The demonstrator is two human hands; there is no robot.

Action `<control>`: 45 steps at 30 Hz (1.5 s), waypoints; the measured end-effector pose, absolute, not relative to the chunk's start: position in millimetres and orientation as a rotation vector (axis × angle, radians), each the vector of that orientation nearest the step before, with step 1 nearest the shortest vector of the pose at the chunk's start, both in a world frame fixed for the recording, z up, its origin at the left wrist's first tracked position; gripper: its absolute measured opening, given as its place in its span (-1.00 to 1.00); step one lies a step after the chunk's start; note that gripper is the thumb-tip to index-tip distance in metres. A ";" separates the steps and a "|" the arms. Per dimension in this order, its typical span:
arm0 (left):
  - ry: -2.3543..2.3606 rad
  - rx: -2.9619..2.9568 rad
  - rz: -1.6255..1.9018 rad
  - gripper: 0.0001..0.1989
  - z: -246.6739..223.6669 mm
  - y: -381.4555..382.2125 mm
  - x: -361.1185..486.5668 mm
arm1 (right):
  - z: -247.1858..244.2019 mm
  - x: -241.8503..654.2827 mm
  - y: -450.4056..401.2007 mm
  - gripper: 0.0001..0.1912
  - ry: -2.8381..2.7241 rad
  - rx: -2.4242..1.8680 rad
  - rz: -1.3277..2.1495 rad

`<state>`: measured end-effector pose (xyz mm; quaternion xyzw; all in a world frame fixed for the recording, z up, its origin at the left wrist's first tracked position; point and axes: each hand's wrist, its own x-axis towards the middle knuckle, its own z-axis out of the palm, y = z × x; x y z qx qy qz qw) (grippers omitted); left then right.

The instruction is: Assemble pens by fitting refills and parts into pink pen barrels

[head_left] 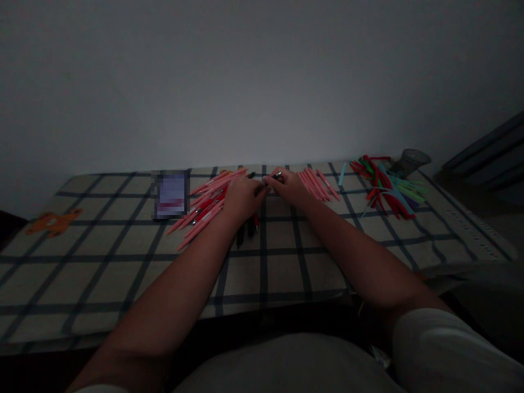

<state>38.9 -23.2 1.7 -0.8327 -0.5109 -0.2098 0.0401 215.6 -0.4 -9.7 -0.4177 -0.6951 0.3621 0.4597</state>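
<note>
My left hand point(244, 197) and my right hand point(290, 187) meet fingertip to fingertip above the middle of the table. Both are closed on a small black pen point(267, 183), largely covered by the fingers, with a silvery glint near the right hand. Beside and behind my left hand lies a loose heap of pink pens point(204, 195), with red pens point(210, 208) among them. A few black pens point(240, 234) stick out below my left wrist. To the right of my right hand, more pink pens point(313, 184) lie side by side in a row.
A checked cloth point(282, 273) covers the table against the wall. At left are a blurred-out phone-like device point(172, 195) and an orange bear-shaped piece point(55, 222). At right lie red, green and blue strips point(388, 188) beside a clear cup point(412, 159) tipped over.
</note>
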 end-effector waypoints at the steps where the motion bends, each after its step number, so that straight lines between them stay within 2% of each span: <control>1: -1.586 -2.562 -0.585 -0.71 1.7 -23.1 39.1 | -9.2 215.1 -0.9 -0.54 -1.712 -1.041 0.875; 4: -1.604 -2.597 -0.478 -0.73 1.7 -22.7 39.6 | -7.1 213.5 -3.4 -0.55 -1.709 -1.079 0.852; 11: -1.571 -2.587 -0.586 -0.69 -0.8 -20.1 37.8 | -5.2 213.6 -4.7 -0.61 -1.700 -1.094 0.859; 16: -1.545 -2.571 -0.767 -0.58 -0.5 -21.5 36.9 | -3.1 214.1 -4.5 -0.57 -1.637 -1.028 0.872; 26: -1.528 -2.566 -0.962 -0.56 4.8 -27.8 37.8 | -4.6 216.7 -3.5 -0.47 -1.555 -1.029 0.910; 37: -1.529 -2.517 -0.995 -0.54 5.0 -24.8 36.6 | -9.9 218.1 2.7 -0.45 -1.618 -0.929 1.024; 45: -1.532 -2.530 -1.017 -0.52 6.6 -26.1 36.9 | -7.7 219.2 2.1 -0.49 -1.536 -0.931 0.933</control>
